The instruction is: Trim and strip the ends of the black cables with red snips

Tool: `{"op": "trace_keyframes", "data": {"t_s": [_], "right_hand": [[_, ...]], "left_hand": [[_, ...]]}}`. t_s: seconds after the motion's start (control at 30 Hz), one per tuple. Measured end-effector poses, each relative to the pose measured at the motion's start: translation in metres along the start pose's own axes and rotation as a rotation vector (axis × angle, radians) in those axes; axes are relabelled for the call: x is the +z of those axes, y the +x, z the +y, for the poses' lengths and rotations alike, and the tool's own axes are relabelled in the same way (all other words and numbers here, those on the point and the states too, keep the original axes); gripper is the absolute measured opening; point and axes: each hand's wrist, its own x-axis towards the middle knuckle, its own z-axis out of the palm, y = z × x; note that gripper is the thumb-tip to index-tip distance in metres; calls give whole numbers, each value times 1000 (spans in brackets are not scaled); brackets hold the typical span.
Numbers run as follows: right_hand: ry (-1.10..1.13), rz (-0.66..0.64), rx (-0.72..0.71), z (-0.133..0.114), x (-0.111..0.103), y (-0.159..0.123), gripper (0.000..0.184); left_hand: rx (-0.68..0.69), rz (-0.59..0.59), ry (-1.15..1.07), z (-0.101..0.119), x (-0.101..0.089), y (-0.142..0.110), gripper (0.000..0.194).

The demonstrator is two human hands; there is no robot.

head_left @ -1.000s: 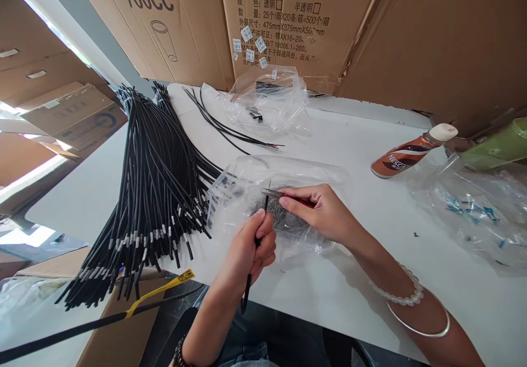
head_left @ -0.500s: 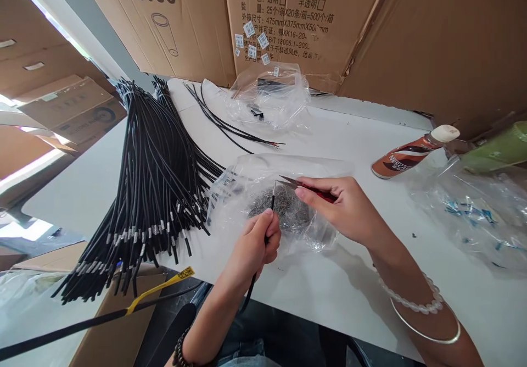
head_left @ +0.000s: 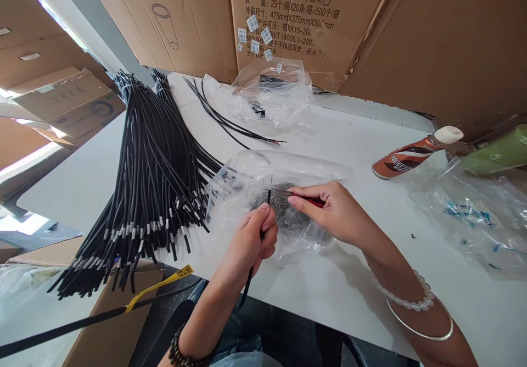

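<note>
My left hand (head_left: 251, 240) is closed round a single black cable (head_left: 267, 198), holding its bare tip upright over a clear plastic bag (head_left: 247, 177) that holds a dark pile of small metal bits (head_left: 288, 216). My right hand (head_left: 329, 213) grips red-handled tweezers (head_left: 300, 198), and their thin points touch the cable's tip. The cable's lower end hangs below the table edge (head_left: 245, 287). Both hands work over the bag at the near middle of the white table (head_left: 362, 136).
A large bundle of black cables with metal ends (head_left: 152, 174) fans across the table's left. A few loose cables (head_left: 230, 125) and a second clear bag (head_left: 272, 92) lie behind. A coffee bottle (head_left: 411, 153), a green object and a bag of blue parts (head_left: 473, 213) sit right. Cardboard boxes (head_left: 313, 21) wall the back.
My right hand brought the tweezers back to the cable tip after drawing them slightly away. The left hand kept its grip on the cable, shifting only a little.
</note>
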Motion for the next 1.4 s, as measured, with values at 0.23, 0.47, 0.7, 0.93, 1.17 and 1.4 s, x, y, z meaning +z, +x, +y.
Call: {"op": "trace_keyframes", "data": {"t_s": [0.23,0.47,0.7,0.93,1.17,1.4], "right_hand": [[-18,-18,-2,1,-2,2,31],[-52,-56,29,5,-3,8,38],[12,-145,-7,16,-6,20,36],[53,-161,-18,14,-6,23,31],[-41,-141,-32,14,-3,22,33],[-282,89,-48,9,1,16,27]], "left_hand": [[9,4,72,-1,0,-2,39],[14,73,230,-7,-5,0,38],[58,137,351,-2,-2,2,41],[109,160,412,-2,-2,3,41],[100,182,527,-3,-8,1,44],[143,296,683,0,-16,0,47]]}}
